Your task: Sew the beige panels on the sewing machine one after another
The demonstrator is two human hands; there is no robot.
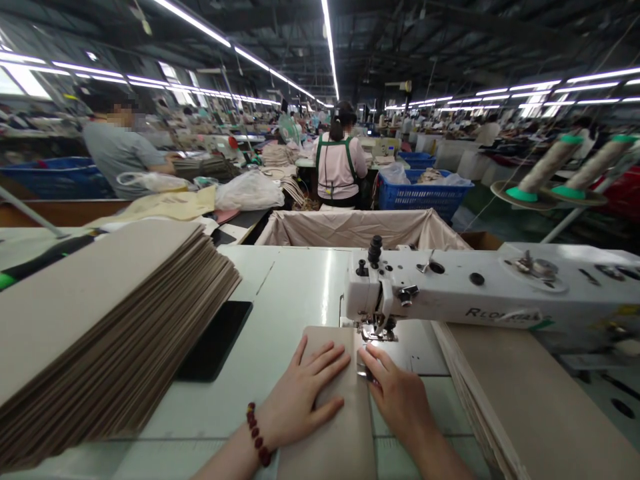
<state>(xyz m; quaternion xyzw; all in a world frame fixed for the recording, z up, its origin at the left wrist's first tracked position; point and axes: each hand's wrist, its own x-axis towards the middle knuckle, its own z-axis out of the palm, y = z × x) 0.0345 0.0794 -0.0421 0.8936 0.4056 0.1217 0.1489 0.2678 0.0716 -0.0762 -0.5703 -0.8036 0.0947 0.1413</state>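
A long beige panel (333,433) lies flat on the pale green table, its far end just left of the sewing machine's needle and presser foot (377,331). My left hand (305,390) rests on the panel with its fingers spread, a dark red bead bracelet at the wrist. At the panel's right edge, my right hand (400,397) has its fingers bent and pressed together around a small metal piece (365,373), partly hidden by the fingers. The white sewing machine (480,283) reaches in from the right.
A tall stack of beige panels (115,313) stands at left beside a black phone (217,343). More panels (540,393) lie at right under the machine arm. Behind the table is a cloth-lined bin (350,227). Thread cones (550,167) stand at right; people work beyond.
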